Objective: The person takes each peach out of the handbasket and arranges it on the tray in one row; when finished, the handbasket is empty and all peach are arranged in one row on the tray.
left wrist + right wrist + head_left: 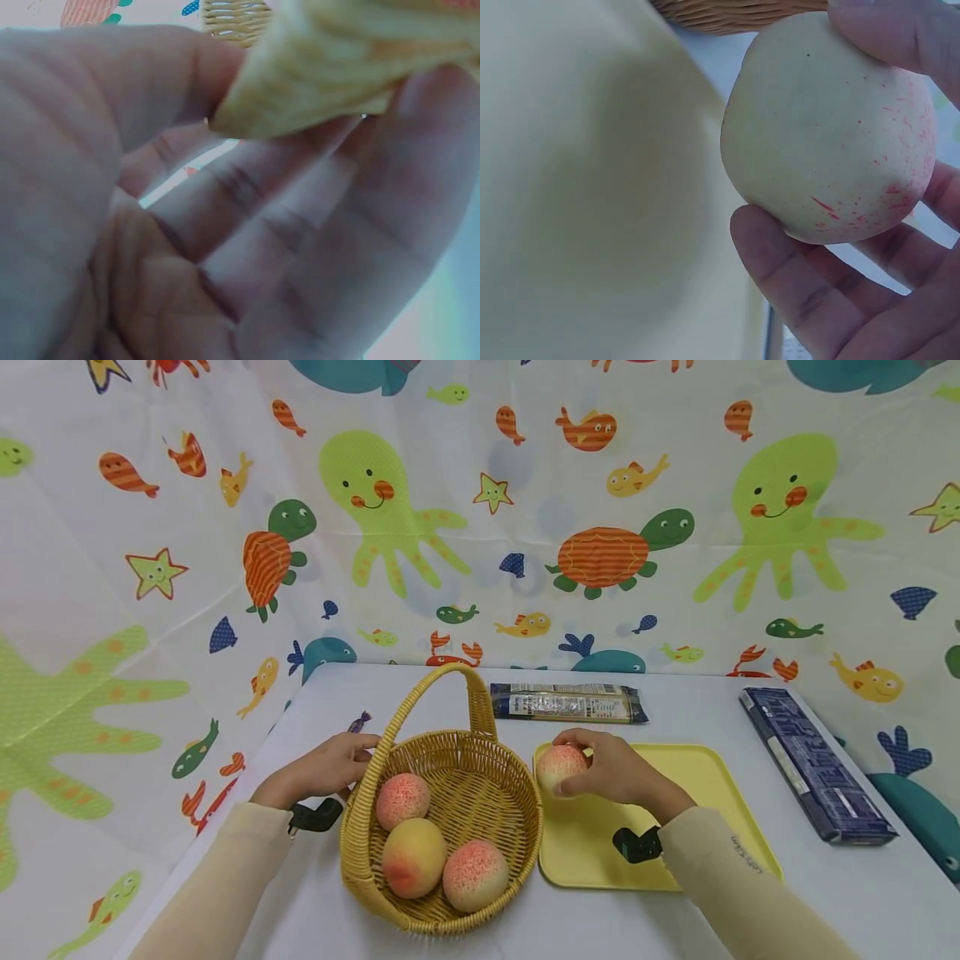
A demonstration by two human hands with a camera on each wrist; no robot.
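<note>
A yellow wicker basket (483,802) with a tall arched handle stands in the middle of the table. Inside it lie a speckled pink peach (403,800), a yellow-orange peach (414,857) and another speckled peach (476,875). My left hand (322,770) holds the basket's left side near the handle base; the left wrist view shows wicker (322,82) between thumb and fingers. With thumb and fingers curled round it, my right hand (618,768) grips a pale peach with red specks (825,135), over the left end of the yellow tray (600,856).
Behind the basket and tray lies a dark, flat package (570,702) with a printed label. A long purple-blue package (817,764) lies right of the tray. Beyond the left hand is a small purple wrapped candy (360,722). A sea-animal-print curtain (450,527) closes off the back.
</note>
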